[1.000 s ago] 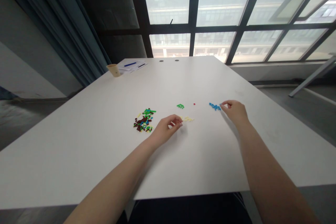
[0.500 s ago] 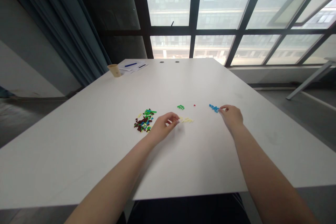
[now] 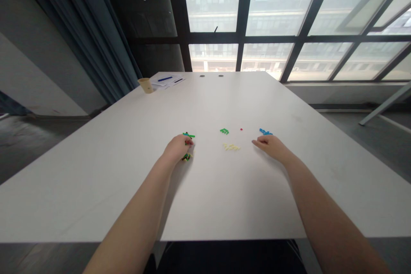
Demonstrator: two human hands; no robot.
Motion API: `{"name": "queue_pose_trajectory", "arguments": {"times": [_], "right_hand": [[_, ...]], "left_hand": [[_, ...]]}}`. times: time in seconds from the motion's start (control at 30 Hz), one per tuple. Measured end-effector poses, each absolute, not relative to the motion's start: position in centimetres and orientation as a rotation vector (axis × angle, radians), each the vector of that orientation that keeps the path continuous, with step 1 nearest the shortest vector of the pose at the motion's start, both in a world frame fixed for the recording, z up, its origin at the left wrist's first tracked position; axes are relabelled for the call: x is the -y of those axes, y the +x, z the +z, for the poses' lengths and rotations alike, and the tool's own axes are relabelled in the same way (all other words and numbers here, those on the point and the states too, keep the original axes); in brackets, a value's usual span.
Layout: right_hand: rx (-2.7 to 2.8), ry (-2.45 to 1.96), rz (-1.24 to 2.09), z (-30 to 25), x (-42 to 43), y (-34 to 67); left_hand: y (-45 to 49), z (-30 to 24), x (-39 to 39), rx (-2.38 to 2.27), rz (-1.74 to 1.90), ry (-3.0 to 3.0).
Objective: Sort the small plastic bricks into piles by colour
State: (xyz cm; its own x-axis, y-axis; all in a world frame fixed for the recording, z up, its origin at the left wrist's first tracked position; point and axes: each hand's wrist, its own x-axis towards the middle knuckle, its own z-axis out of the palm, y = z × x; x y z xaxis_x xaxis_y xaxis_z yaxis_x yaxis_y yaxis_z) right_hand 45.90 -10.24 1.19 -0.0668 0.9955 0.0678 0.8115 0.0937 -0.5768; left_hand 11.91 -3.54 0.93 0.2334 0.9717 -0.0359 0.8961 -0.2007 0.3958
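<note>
"Head view: where is the mixed pile of small green, dark and yellow pieces (image 3: pixel 186 157)?"

"On the white worktop (image 3: pixel 224 197), around the left hand (image 3: pixel 178 147), which hides much of it. Small blue pieces (image 3: pixel 265 132) lie just beyond the right hand (image 3: pixel 270 145)."

"And the hands?"

"Left fingers curled, right fingers nearly together; I cannot tell whether either holds a piece."

The left hand (image 3: pixel 177 147) hid most of the mixed-colour pile (image 3: pixel 186 157) beneath it; whether it pinched a piece could not be told. The pale yellow pieces (image 3: pixel 231 147) between the hands were too small and blurred to count. The right hand (image 3: pixel 269 145) covered the blue pieces' (image 3: pixel 265 131) near edge. Both forearms (image 3: pixel 135 212) ran off the bottom edge.
</note>
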Motion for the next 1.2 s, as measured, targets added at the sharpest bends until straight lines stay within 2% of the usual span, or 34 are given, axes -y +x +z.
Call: {"name": "queue_pose_trajectory", "arguments": {"times": [0.33, 0.5, 0.8, 1.2], "right_hand": [[1.932, -1.755, 0.530, 1.5, 10.4, 45.7], [1.931, -1.736, 0.521, 1.8, 10.6, 45.3], [2.011, -1.489, 0.400, 3.1, 11.8, 42.0], [2.051, -1.040, 0.375, 3.5, 13.4, 38.7]], "left_hand": [[13.0, 1.2, 4.5, -1.687, 0.201, 2.174], [13.7, 2.0, 4.9, -1.600, 0.414, 2.192], [18.0, 3.9, 8.7, -1.089, 0.867, 2.111], [19.3, 3.3, 10.2, -0.826, 0.948, 1.879]]}}
